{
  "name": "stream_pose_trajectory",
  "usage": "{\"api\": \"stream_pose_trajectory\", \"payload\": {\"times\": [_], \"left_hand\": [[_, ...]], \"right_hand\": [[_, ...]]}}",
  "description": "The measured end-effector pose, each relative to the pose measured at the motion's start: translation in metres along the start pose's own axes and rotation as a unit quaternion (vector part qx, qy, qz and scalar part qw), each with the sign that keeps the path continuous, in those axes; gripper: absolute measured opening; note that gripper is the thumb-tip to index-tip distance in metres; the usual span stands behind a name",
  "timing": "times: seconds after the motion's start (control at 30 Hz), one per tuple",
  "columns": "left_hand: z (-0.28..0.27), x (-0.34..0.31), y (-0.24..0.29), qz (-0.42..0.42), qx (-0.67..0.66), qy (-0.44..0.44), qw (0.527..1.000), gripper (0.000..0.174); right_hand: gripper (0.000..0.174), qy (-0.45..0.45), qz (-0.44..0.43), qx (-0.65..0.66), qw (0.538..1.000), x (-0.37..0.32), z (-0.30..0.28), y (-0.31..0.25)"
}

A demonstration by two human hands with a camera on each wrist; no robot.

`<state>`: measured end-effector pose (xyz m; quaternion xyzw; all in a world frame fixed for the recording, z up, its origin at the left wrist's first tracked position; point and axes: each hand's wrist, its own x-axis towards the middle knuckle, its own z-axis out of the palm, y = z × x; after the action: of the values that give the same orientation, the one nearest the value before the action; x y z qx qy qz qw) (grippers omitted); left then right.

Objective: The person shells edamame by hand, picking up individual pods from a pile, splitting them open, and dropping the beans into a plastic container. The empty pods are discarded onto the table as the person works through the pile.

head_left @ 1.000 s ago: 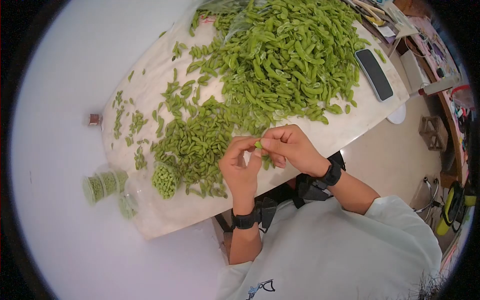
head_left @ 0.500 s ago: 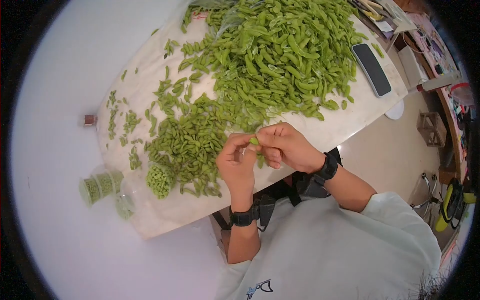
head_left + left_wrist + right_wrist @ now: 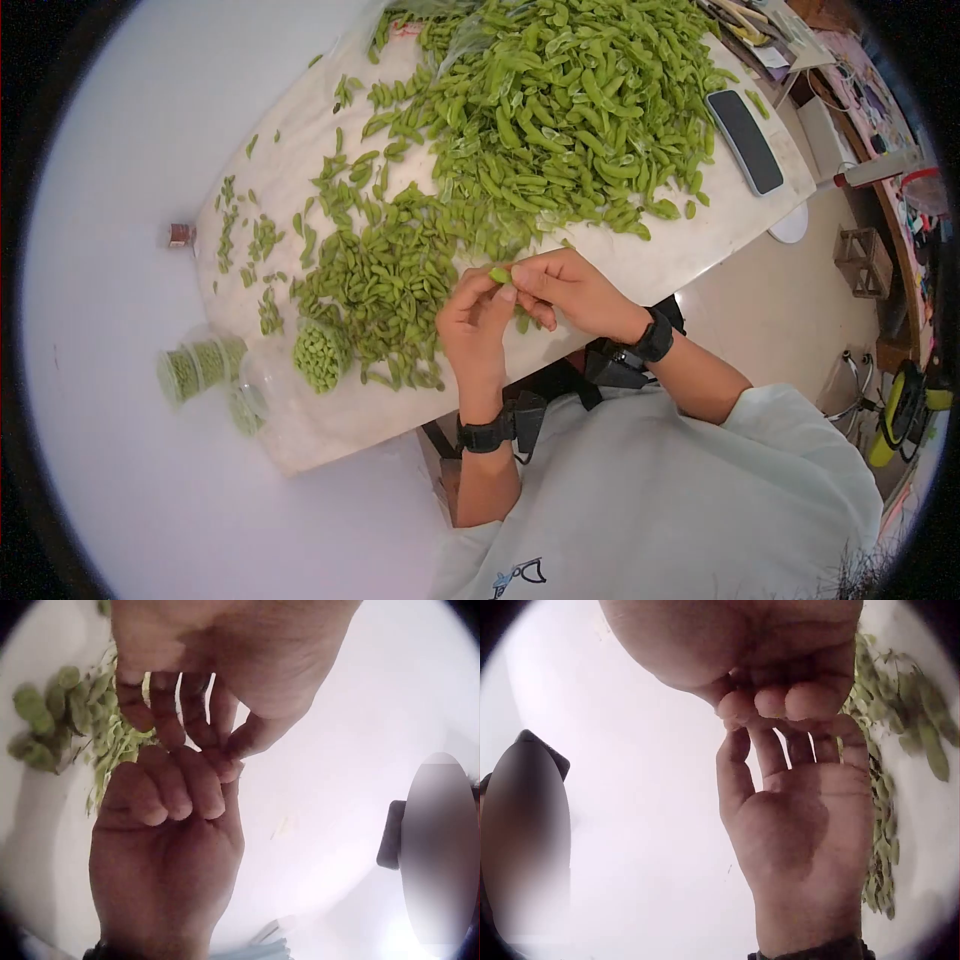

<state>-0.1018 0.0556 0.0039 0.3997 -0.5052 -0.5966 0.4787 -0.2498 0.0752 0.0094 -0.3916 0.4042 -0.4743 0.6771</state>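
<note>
A small green edamame pod (image 3: 499,274) sits between the fingertips of both hands, just above the near edge of the table. My left hand (image 3: 474,322) pinches it between thumb and index finger. On the other side my right hand (image 3: 578,292) grips it with thumb and forefinger, its other fingers curled in. The left hand (image 3: 240,652) and right hand (image 3: 169,832) meet at their tips in the left wrist view, hiding the pod. Behind the hands spread loose pods (image 3: 385,270), and a clear cup of shelled beans (image 3: 320,358) stands to the left.
A large heap of pods (image 3: 580,110) covers the far part of the pale table (image 3: 400,415). Near its right edge lies a phone (image 3: 745,142). Clear containers of beans (image 3: 205,368) are at the left edge, beside a small brown-capped item (image 3: 180,236). A wooden stool (image 3: 862,262) stands on the floor.
Both hands stay together at nearly the same place. The pod has shifted slightly up and left at the fingertips and shows more. The head view has shifted a little.
</note>
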Motion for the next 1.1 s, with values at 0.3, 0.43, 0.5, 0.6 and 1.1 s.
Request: {"api": "stream_pose_trajectory", "payload": {"times": [0.3,0.43,0.5,0.6,1.1], "left_hand": [[-0.009,-0.005,0.000,0.006,-0.007,-0.002,1.000,0.009],[-0.011,-0.005,0.000,0.015,-0.011,-0.010,1.000,0.008],[-0.009,-0.005,0.003,0.010,-0.014,-0.009,1.000,0.007],[-0.008,-0.006,0.005,0.012,-0.009,-0.002,1.000,0.006],[0.009,-0.003,0.006,0.013,0.051,0.021,0.998,0.015]], "right_hand": [[0.044,-0.020,0.018,0.042,0.999,-0.002,0.005,0.000],[0.045,-0.030,0.020,0.046,0.998,-0.003,0.006,-0.001],[0.045,-0.033,0.021,0.050,0.998,-0.003,0.006,0.000],[0.045,-0.030,0.024,0.056,0.998,-0.002,0.007,0.003],[0.047,0.051,-0.032,-0.032,0.998,0.001,0.008,0.014]]}}
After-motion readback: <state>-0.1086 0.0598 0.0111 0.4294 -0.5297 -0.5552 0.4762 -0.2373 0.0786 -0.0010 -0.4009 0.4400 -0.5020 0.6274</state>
